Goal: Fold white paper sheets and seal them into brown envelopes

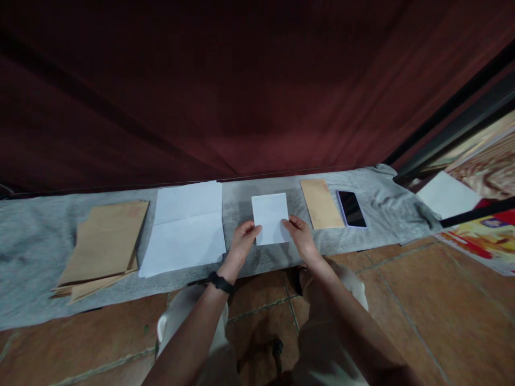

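Observation:
A small folded white sheet lies on the grey cloth in front of me. My left hand pinches its lower left edge, fingers curled, with a black band on the wrist. My right hand grips its lower right edge in the same way. Both hands press the sheet down on the cloth.
Left of the sheet lies a stack of larger white paper, then a pile of brown envelopes. To the right are one brown envelope and a dark phone. A dark red curtain hangs behind. The floor is brown tile.

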`<state>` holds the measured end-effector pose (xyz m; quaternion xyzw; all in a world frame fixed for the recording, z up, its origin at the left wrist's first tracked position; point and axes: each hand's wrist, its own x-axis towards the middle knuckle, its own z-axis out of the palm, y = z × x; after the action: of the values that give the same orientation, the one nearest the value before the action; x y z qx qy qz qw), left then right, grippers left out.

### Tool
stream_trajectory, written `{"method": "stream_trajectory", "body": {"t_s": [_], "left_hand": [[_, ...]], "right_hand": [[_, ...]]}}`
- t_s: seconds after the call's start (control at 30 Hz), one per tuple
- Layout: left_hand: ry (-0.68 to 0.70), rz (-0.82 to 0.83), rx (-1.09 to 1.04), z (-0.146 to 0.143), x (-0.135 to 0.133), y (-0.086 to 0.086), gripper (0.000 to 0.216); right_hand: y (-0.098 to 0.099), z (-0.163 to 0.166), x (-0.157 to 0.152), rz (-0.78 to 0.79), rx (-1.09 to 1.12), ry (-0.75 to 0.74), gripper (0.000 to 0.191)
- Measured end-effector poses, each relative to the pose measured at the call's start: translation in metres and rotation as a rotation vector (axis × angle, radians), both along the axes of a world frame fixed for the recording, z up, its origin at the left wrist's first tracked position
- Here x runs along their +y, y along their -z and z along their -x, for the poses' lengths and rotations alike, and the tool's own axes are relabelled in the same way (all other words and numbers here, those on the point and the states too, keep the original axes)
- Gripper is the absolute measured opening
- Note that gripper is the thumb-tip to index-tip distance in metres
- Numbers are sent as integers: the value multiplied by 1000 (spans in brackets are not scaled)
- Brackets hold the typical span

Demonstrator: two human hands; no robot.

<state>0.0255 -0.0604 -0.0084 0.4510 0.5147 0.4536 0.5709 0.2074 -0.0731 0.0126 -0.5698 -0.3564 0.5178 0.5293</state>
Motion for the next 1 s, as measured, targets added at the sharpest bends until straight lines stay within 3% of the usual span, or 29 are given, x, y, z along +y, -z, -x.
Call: {"method": "stream_trajectory", "body": {"t_s": [0.23,0.47,0.67,0.8,1.0], "left_hand": [[-137,10,30,2,6,7,24],[-156,19,29,1,15,10,21],[-223,33,-16,1,23,9,35],[-163,67,-6,2,20,10,42],[-24,-10,76,3,25,9,24]], "right_hand": [[4,2,3,30,-14,-30,26],[11,3,2,103,13,-96,28],[11,4,-1,191,87,-133,33],[13,5,-1,191,134,-56,35],[15,-4,1,164,124,17,33]]}}
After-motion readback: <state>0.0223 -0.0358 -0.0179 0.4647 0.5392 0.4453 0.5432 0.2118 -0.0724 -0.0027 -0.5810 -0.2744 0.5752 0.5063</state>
